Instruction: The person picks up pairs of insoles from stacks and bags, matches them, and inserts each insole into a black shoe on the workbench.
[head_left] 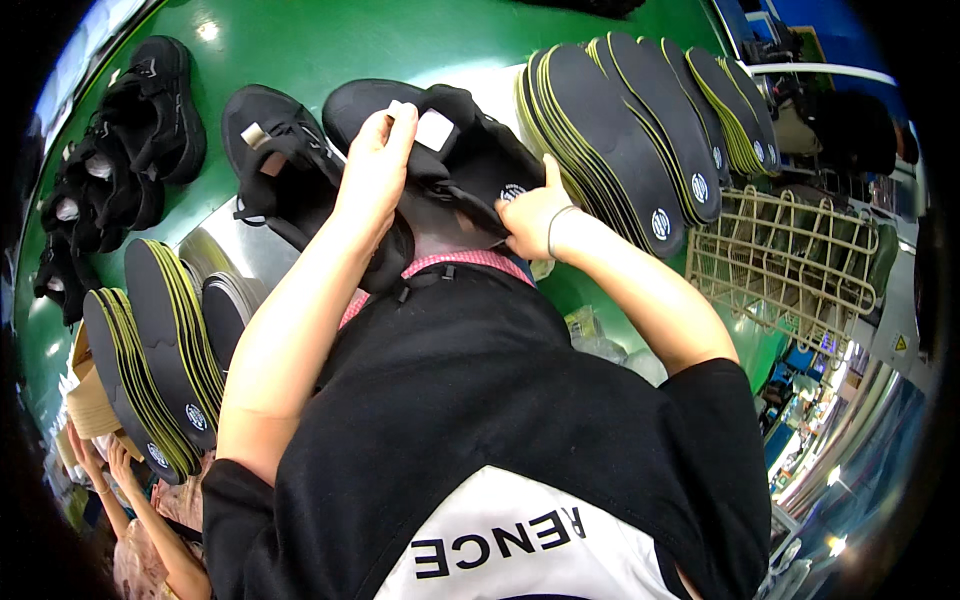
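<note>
A person's two bare hands work at a black shoe [478,160], which lies at an angle on a glossy green table [290,50], its rounded toe to the left and its soft, padded opening upward. The left hand [378,165] is over the toe end, thumb and fingertips pressed together beside a smooth white label [434,130]; whether anything is caught between them cannot be told. The right hand [532,215] pinches the rim at the other end, thumb inside the opening, forefinger extended along the outside, near a round white mark [513,193] within. Just left of this shoe sits a second shoe [262,108] with dark laces and a pale fabric tab. To its right fan thick stacks of flat, matte black insoles [600,130] with yellow-green edges, and beyond them stands a beige wire basket [790,212]. Well to its left are clustered black shoes [150,110]; below those, nearer the person, lean more layered insole stacks [165,320], long and gently curved.
</note>
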